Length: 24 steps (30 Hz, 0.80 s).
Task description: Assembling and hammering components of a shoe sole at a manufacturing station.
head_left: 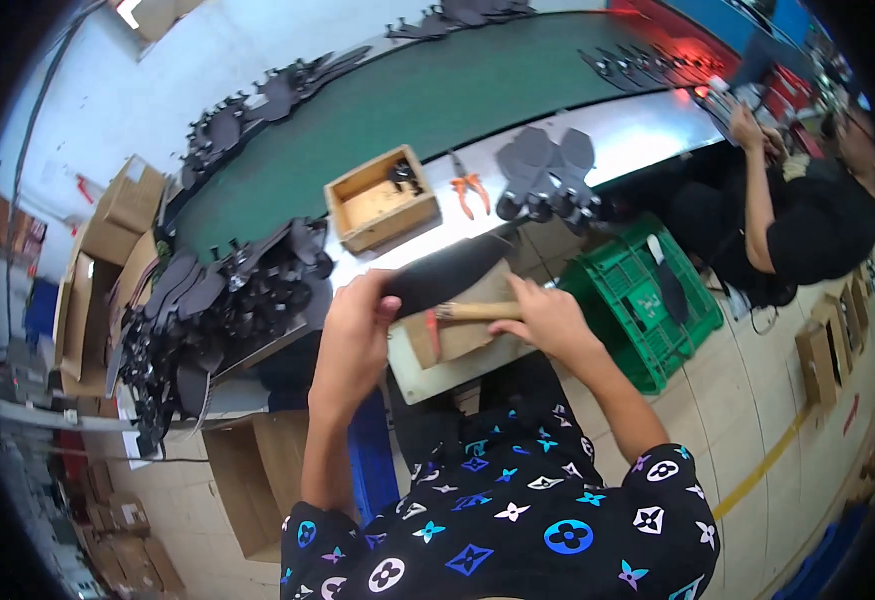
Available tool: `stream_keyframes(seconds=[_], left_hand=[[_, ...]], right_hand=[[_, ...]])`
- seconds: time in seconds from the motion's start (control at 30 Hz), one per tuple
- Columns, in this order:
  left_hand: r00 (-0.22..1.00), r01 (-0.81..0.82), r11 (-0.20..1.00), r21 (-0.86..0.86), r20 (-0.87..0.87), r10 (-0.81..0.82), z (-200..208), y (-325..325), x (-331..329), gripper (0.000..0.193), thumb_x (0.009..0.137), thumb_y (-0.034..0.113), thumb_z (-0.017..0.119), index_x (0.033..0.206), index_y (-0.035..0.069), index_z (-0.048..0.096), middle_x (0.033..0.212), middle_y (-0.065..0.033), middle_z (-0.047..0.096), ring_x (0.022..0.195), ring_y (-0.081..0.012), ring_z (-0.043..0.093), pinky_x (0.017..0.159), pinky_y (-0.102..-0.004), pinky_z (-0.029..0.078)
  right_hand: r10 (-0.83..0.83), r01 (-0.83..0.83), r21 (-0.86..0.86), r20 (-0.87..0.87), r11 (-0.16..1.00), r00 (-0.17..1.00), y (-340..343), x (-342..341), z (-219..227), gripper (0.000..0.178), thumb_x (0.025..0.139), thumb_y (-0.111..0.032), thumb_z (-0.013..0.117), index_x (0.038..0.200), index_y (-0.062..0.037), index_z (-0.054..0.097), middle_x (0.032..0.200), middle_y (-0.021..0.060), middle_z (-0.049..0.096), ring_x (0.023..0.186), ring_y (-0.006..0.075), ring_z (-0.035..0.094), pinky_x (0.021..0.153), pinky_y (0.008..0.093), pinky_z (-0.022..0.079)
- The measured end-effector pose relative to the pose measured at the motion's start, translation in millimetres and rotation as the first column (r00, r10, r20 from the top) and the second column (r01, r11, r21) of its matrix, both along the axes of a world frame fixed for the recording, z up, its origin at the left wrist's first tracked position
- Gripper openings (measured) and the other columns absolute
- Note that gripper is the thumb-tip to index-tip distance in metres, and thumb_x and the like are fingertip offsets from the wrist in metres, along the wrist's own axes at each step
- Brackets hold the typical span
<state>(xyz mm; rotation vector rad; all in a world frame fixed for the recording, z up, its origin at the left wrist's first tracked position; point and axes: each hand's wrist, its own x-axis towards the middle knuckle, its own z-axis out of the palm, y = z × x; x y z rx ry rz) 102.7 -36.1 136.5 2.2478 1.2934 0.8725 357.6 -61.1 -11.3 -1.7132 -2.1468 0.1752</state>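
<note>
My left hand [355, 325] grips one end of a dark sole-shaped piece [447, 278], its thumb on the near edge. The piece is tilted above a pale board [412, 388] in front of my body. In my right hand [549, 318] is a hammer [477, 311], held by its wooden handle. Its red-edged head points left, over a brown block [465, 345] on the board. The hammer lies just below the sole-shaped piece; whether they touch I cannot tell.
Beyond my hands are a wooden box [382, 222] with small black parts, orange-handled pliers [471, 190] and grey sole-shaped pieces [532, 160] beside a green conveyor belt [377, 120]. More pieces [207, 290] are heaped left. A green crate [607, 325] stands right; a co-worker [807, 210] sits beyond.
</note>
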Motion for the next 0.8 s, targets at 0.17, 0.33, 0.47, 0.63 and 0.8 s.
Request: stream_keyframes(seconds=[0.17, 0.33, 0.47, 0.63, 0.8], left_hand=[[0.734, 0.584, 0.812, 0.008, -0.432, -0.523, 23.6, 8.1, 3.9, 0.013, 0.083, 0.007, 0.062, 0.095, 0.011, 0.058, 0.087, -0.0056, 0.055, 0.099, -0.0233, 0.054, 0.089, -0.0421, 0.033], [0.487, 0.770, 0.633, -0.078, -0.569, -0.663, -80.1, 71.2, 39.8, 0.020, 0.086, 0.012, 0.064, 0.105, 0.013, 0.060, 0.098, -0.0064, 0.058, 0.102, -0.0241, 0.054, 0.090, -0.0405, 0.038], [0.538, 0.838, 0.530, -0.130, 0.035, -0.842, -73.8, 120.3, 52.0, 0.029, 0.087, 0.013, 0.065, 0.115, 0.007, 0.060, 0.110, -0.0126, 0.062, 0.102, -0.0299, 0.059, 0.088, -0.0374, 0.047], [0.960, 0.053, 0.994, 0.100, -0.279, -0.023, -87.6, 214.0, 19.6, 0.023, 0.075, 0.004, 0.067, 0.098, 0.001, 0.069, 0.103, -0.0220, 0.066, 0.094, -0.0347, 0.066, 0.084, -0.0403, 0.052], [0.944, 0.154, 0.988, 0.016, -0.299, -0.142, -126.4, 271.9, 3.3, 0.013, 0.071, 0.002, 0.069, 0.082, -0.004, 0.069, 0.082, -0.0211, 0.068, 0.078, -0.0364, 0.068, 0.071, -0.0414, 0.055]], right_hand=[[-0.092, 0.099, 0.031, -0.172, 0.995, 0.981, -33.1, 22.5, -32.8, 0.049, 0.082, -0.049, 0.073, 0.093, -0.0040, 0.058, 0.061, 0.0108, 0.061, 0.054, 0.0275, 0.064, 0.049, 0.0374, 0.048], [-0.279, 0.287, -0.101, -0.669, 0.953, 0.689, -90.6, 41.6, -71.4, 0.050, 0.087, -0.012, 0.071, 0.133, -0.0048, 0.052, 0.064, 0.0007, 0.058, 0.049, 0.0101, 0.041, 0.050, 0.0248, 0.037], [-0.341, 0.460, -0.043, -0.733, 0.887, 0.589, -168.4, 50.7, -50.9, 0.041, 0.091, -0.004, 0.063, 0.131, 0.0004, 0.051, 0.064, -0.0022, 0.051, 0.052, 0.0052, 0.043, 0.050, 0.0206, 0.036], [-0.511, 0.615, -0.195, -0.765, 0.764, 0.392, -190.6, 44.5, -22.0, 0.024, 0.096, -0.018, 0.061, 0.077, -0.0048, 0.055, 0.056, -0.0015, 0.049, 0.048, 0.0072, 0.048, 0.046, 0.0259, 0.036], [-0.291, 0.328, -0.248, -0.953, 0.912, 0.089, -141.2, 34.4, -1.9, 0.018, 0.097, -0.014, 0.058, 0.084, -0.0045, 0.050, 0.053, -0.0033, 0.041, 0.036, 0.0047, 0.035, 0.035, 0.0220, 0.027]])
